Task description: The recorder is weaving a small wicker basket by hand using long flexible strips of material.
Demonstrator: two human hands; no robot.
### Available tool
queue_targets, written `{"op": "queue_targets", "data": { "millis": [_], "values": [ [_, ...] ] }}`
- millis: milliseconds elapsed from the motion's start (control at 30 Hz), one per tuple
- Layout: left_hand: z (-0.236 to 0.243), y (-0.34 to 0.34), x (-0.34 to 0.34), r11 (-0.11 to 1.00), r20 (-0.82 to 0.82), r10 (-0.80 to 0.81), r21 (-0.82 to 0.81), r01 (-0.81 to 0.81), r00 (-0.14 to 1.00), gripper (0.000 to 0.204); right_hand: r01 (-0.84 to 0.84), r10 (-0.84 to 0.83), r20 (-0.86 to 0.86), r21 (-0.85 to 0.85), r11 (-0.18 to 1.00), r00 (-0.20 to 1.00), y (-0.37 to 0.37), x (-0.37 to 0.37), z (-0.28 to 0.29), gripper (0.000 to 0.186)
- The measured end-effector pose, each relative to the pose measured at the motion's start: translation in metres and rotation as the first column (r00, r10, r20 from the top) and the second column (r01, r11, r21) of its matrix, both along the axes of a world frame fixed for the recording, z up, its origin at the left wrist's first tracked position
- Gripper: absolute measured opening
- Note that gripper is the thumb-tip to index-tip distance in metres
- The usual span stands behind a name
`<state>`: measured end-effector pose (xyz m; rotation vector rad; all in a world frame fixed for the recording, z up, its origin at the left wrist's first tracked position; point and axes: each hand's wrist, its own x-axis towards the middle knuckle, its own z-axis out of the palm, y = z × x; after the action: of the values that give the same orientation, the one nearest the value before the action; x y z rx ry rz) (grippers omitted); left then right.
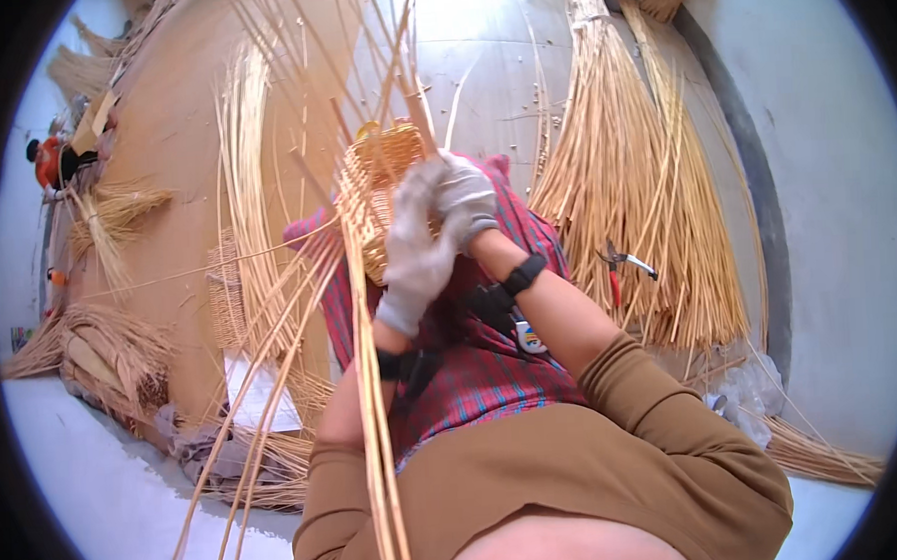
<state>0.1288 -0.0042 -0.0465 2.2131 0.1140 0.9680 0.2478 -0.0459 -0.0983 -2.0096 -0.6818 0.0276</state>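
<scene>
Left of the woven basket (369, 173) lie a flat woven piece (226, 295) and loose pale canes (248, 159); the basket itself stands over the checked cloth (483, 374) on the lap, left of both gloved hands, its long axis pointing away from the body with the far end leaning slightly right. The left hand (419, 236), the nearer, lies along the basket's right side, fingers stretched away from the body, while the right hand (468, 194) angles in from the basket's right, overlapping it; blur and overlap mean I cannot tell whether either grips. Farther right of the basket rests a red-handled cutter (615, 285) on a thick cane bundle (603, 153).
</scene>
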Motion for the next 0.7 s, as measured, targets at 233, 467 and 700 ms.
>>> {"op": "queue_targets", "data": {
  "millis": [233, 467, 700],
  "values": [
    [-0.040, 0.043, -0.136, 0.933, -0.255, 0.324, 0.245, -0.263, 0.911, 0.047, 0.027, -0.020, -0.068, 0.103, 0.994, 0.998, -0.021, -0.004, -0.011, 0.008],
    [-0.071, 0.054, -0.138, 0.928, -0.380, 0.367, 0.216, -0.304, 0.849, 0.077, -0.105, 0.102, 0.025, 0.242, 0.964, 0.994, -0.020, -0.047, 0.040, 0.044],
    [-0.063, 0.060, -0.104, 0.894, -0.360, 0.340, 0.409, -0.181, 0.869, 0.088, 0.110, -0.106, -0.071, 0.051, 0.993, 0.992, 0.092, -0.048, 0.004, 0.084]
  ]
}}
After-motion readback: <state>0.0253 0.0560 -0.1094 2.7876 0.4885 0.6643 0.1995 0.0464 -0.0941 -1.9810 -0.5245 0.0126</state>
